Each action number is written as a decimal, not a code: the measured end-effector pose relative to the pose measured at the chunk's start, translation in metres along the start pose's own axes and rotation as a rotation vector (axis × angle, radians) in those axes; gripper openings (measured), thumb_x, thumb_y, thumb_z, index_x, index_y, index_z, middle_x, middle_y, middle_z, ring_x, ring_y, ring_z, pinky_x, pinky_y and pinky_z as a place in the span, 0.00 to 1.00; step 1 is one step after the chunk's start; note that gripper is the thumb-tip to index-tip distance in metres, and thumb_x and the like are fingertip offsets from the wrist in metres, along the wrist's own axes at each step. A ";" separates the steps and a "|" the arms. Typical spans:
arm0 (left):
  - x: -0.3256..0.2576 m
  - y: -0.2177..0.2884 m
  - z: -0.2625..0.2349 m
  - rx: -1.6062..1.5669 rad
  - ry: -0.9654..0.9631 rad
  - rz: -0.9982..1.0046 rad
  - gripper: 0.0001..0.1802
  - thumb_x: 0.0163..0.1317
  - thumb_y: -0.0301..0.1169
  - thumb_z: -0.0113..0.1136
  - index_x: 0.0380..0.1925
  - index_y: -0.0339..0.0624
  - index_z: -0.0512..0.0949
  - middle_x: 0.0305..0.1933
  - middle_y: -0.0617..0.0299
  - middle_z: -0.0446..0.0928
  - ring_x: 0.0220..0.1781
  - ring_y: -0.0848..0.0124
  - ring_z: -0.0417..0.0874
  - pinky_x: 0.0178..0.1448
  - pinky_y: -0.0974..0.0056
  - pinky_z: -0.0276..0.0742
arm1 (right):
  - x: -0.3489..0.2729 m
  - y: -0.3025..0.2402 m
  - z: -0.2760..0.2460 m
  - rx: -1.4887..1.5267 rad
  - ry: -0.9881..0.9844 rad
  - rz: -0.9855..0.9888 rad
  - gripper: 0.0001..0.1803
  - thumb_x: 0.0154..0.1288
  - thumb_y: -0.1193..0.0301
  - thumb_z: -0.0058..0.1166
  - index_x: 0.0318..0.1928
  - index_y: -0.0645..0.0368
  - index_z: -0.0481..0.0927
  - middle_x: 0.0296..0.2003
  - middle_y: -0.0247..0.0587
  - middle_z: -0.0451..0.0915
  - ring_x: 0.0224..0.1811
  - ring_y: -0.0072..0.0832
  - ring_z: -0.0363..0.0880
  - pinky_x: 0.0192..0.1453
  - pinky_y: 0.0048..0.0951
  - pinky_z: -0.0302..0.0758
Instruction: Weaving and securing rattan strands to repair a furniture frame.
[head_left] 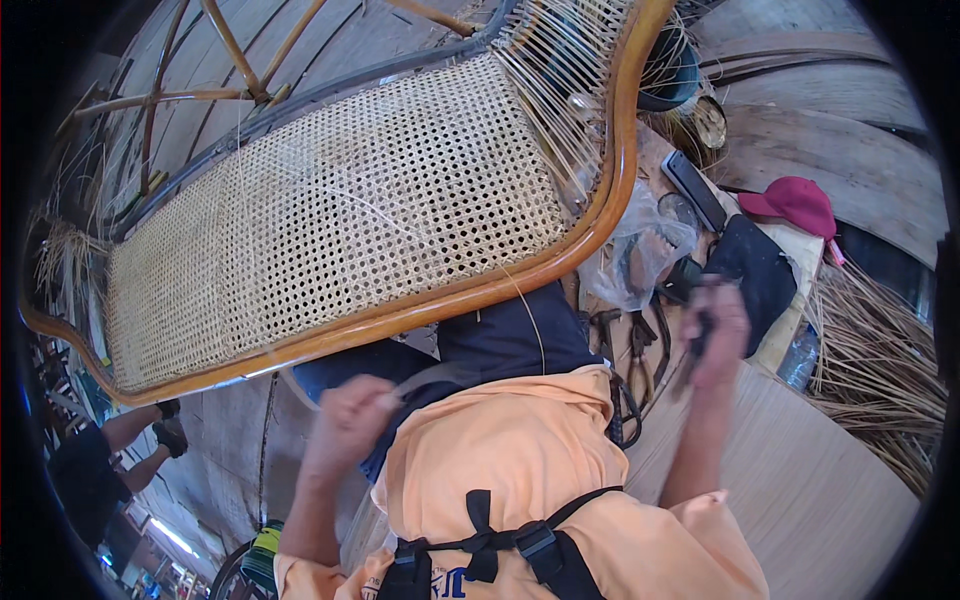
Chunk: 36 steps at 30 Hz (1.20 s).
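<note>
A rattan frame (520,282) with a woven cane panel (380,200) lies across my lap, its holes in a regular pattern. Close to its near edge, my left hand (352,418) is closed, and a pale strip (440,376), blurred by motion, runs from it toward my waist. Out to the right of the frame, my right hand (720,332) is smeared by motion, its fingers curled about a small dark thing I cannot make out. One thin cane strand (531,318) hangs from the frame's edge over my dark trousers. Loose strands (560,95) span the panel's right end.
Beside my right hand are a clear plastic bag (640,255), a phone (693,190), a dark cloth (755,275) and a red cap (793,207). Pliers-like tools (635,355) lie below the bag. A cane bundle (880,370) is at far right; another person (95,470) is at left.
</note>
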<state>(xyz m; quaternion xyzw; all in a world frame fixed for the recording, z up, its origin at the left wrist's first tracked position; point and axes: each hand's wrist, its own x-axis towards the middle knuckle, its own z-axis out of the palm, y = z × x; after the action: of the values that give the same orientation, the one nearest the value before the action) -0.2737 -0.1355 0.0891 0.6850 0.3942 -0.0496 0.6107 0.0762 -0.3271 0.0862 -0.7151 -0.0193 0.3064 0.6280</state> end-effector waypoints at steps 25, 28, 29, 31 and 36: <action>0.149 0.033 0.045 0.554 0.396 0.802 0.04 0.52 0.30 0.61 0.28 0.45 0.77 0.25 0.61 0.72 0.28 0.61 0.73 0.30 0.60 0.70 | -0.023 0.081 0.032 -0.383 -0.378 0.098 0.15 0.63 0.68 0.54 0.48 0.61 0.72 0.25 0.25 0.69 0.24 0.11 0.65 0.27 0.14 0.64; 0.127 0.039 0.047 0.574 0.409 0.545 0.09 0.59 0.36 0.57 0.26 0.44 0.76 0.20 0.63 0.72 0.23 0.67 0.74 0.27 0.62 0.71 | -0.030 0.067 0.055 -0.237 -0.455 0.271 0.16 0.62 0.69 0.55 0.48 0.62 0.72 0.27 0.26 0.70 0.25 0.12 0.66 0.28 0.14 0.65; 0.118 0.049 0.048 0.229 0.261 0.272 0.11 0.62 0.37 0.55 0.25 0.42 0.76 0.18 0.65 0.70 0.21 0.71 0.72 0.26 0.65 0.69 | -0.031 0.065 0.062 -0.173 -0.512 0.288 0.17 0.61 0.70 0.56 0.50 0.62 0.71 0.28 0.26 0.71 0.26 0.12 0.67 0.28 0.14 0.65; 0.105 0.053 0.057 -0.113 0.110 -0.001 0.13 0.64 0.38 0.52 0.25 0.41 0.75 0.15 0.66 0.69 0.19 0.76 0.70 0.24 0.68 0.67 | -0.037 0.057 0.081 -0.066 -0.578 0.266 0.19 0.62 0.70 0.55 0.52 0.62 0.69 0.28 0.29 0.72 0.24 0.12 0.66 0.26 0.14 0.64; 0.085 0.048 0.065 -0.392 -0.099 -0.104 0.16 0.68 0.39 0.48 0.27 0.39 0.75 0.17 0.71 0.66 0.18 0.84 0.63 0.20 0.76 0.59 | -0.040 0.048 0.106 0.076 -0.723 0.278 0.23 0.62 0.69 0.56 0.55 0.62 0.66 0.30 0.32 0.75 0.24 0.13 0.67 0.24 0.13 0.64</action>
<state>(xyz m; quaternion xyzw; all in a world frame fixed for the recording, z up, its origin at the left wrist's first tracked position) -0.1598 -0.1484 0.0642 0.5286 0.4006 -0.0369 0.7475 -0.0225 -0.2597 0.0564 -0.5330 -0.1310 0.6211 0.5594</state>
